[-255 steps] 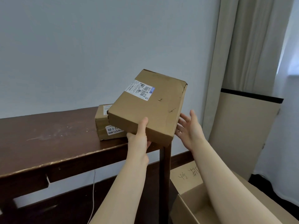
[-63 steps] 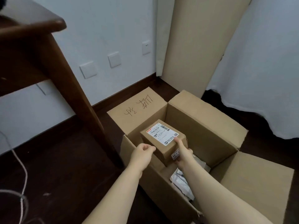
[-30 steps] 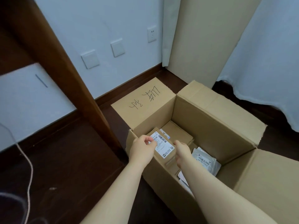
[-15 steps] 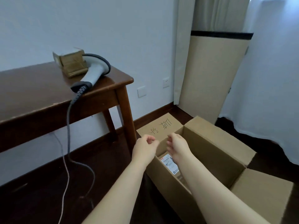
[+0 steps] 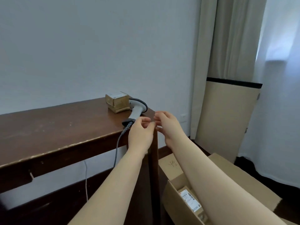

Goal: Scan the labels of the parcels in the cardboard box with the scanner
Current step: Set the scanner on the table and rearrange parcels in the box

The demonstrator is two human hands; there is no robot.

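Head view: small parcel (image 5: 117,101) behind scanner (image 5: 137,112), touching; table (image 5: 48,127).

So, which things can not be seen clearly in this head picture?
- Cardboard box: the right forearm and bottom edge hide most of its inside.
- Parcel label: print too small to read.
- Scanner: its head sits behind the small parcel.
- Left hand: fingertips blurred.
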